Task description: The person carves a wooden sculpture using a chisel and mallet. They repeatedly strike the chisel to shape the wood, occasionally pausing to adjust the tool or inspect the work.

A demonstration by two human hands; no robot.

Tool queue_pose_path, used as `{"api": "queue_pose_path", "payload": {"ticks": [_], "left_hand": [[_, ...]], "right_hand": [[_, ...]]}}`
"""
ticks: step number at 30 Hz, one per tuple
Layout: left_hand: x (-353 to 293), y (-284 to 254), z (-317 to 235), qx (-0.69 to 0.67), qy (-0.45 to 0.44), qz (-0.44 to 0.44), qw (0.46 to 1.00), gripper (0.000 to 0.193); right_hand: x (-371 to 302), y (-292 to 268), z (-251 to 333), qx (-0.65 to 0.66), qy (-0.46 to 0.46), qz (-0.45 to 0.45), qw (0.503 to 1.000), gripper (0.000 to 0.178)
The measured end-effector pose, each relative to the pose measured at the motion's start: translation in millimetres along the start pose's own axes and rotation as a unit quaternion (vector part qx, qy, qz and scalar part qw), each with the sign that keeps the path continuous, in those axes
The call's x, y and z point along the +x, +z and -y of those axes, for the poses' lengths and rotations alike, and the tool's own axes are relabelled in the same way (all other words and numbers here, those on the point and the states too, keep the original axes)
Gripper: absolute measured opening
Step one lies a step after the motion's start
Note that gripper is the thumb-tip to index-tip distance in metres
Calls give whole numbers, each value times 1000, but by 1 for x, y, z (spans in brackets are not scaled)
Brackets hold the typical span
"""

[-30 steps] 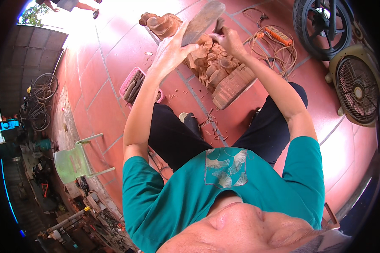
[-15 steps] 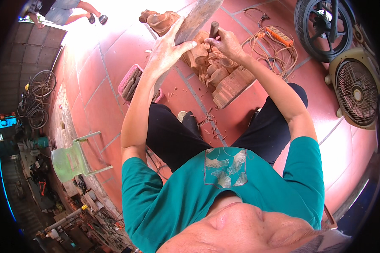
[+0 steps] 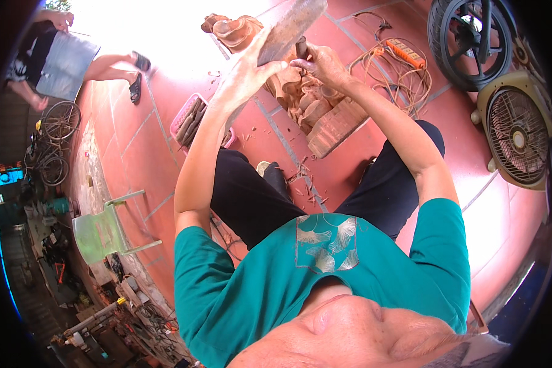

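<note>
My left hand [image 3: 246, 75] is closed on a flat, worn wooden mallet [image 3: 293, 29], its broad face slanting up toward the far right, with the thumb pointing toward the chisel. Close beside it, my right hand [image 3: 329, 66] wraps round a chisel [image 3: 301, 46] with a dark wooden handle, held nearly upright. The chisel's lower end is hidden behind the fingers and the carved relief. Below both hands lies a brown wood carving [image 3: 318, 111] with rounded, deeply cut shapes and a flat block at its near end. The mallet and the chisel handle look apart.
A pink basket [image 3: 181, 115] of tools stands left of my knee. Wood chips [image 3: 303, 175] litter the red tiles. Another carved piece [image 3: 234, 32] lies farther off. An orange power strip [image 3: 405, 53] with tangled cord, a fan [image 3: 516, 132] and a wheel [image 3: 469, 43] are at right. A person [image 3: 61, 61] walks at far left.
The chisel handle has shifted slightly left and lower with my right hand. My left hand and mallet have barely moved. The other person has come nearer at the far left.
</note>
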State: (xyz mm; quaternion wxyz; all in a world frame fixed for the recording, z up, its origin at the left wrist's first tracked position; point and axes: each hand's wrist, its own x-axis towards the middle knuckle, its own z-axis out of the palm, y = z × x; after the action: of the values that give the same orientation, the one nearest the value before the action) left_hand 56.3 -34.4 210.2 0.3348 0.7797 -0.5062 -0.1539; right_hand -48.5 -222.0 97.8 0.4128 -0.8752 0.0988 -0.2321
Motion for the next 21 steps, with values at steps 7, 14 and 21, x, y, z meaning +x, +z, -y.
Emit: {"api": "queue_pose_path", "payload": {"ticks": [7,14,21], "left_hand": [[3,13,14,-19,-26,-2,999,84],[-1,0,17,16,13,-54,998,87],[-6,-7,4,-40,3,-54,998,89]], "right_hand": [[5,0,-5,-2,2,7,1000,32],[15,-22,-36,48,124,-89,987,36],[9,-26,-13,24,110,-58,992,46]]}}
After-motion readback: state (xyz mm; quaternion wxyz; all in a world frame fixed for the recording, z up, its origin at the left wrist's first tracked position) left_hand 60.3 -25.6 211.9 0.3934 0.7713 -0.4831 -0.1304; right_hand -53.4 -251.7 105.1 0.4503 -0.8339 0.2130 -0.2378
